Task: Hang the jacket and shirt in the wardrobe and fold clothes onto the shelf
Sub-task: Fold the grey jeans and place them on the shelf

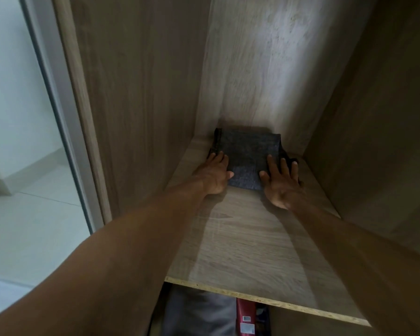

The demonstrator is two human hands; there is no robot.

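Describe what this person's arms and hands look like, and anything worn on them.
Nothing is worn, as far as the view shows. The left hand and right hand are ungloved, with no rings visible in the dim light. The left forearm and right forearm are uncovered to the frame's edge: no sleeves, watch or bands.

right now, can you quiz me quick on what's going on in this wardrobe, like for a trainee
1. True or false: the folded dark garment lies toward the back of the shelf.
2. The left hand and right hand are: A gripping hangers, B flat at the garment's sides, C off the shelf.
3. Fill in: the red item sits ___ the shelf.
Key: 1 true; 2 B; 3 below.
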